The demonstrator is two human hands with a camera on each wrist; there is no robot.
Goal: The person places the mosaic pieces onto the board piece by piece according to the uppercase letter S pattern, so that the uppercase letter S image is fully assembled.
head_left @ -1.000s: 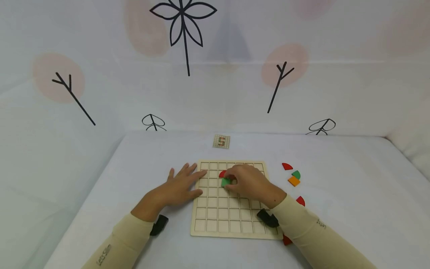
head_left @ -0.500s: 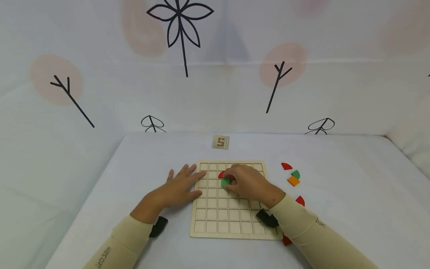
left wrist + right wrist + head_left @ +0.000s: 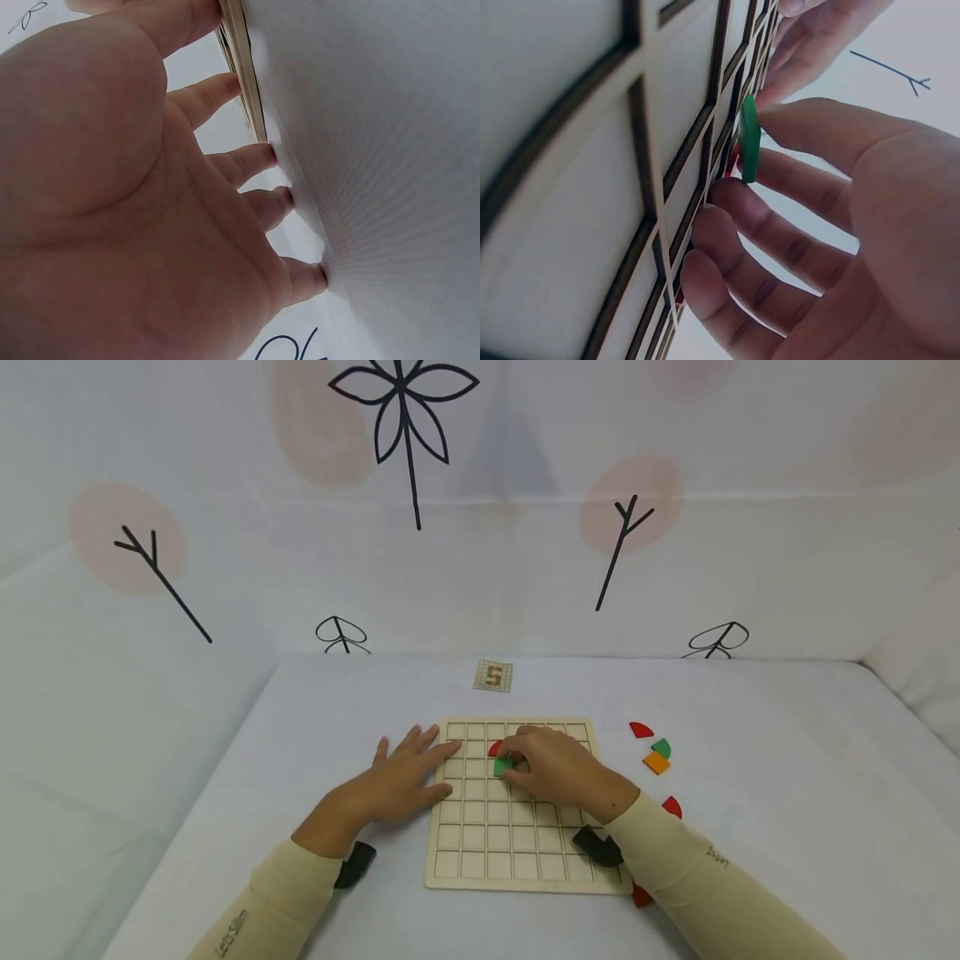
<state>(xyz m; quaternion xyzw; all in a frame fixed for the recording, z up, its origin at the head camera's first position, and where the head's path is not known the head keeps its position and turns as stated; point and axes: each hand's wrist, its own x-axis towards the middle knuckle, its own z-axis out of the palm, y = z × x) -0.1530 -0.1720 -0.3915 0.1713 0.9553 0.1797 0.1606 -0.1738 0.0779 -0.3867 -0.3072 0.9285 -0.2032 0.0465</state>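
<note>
A pale wooden grid board lies flat on the white cloth. Along its left edge rests my left hand, fingers spread; in the left wrist view the thumb and index finger touch the board's side, the other fingertips the cloth. Over the upper middle cells, my right hand pinches a small green tile between thumb and index finger. In the right wrist view the green tile stands tilted, nearly edge-on, against the grid. Just behind it a red piece sits in a cell, partly hidden by my fingers.
Right of the board lie a red quarter-circle, a green quarter-circle and an orange square. Closer in, two more red pieces are partly covered by the right sleeve. A small pattern card lies beyond the board.
</note>
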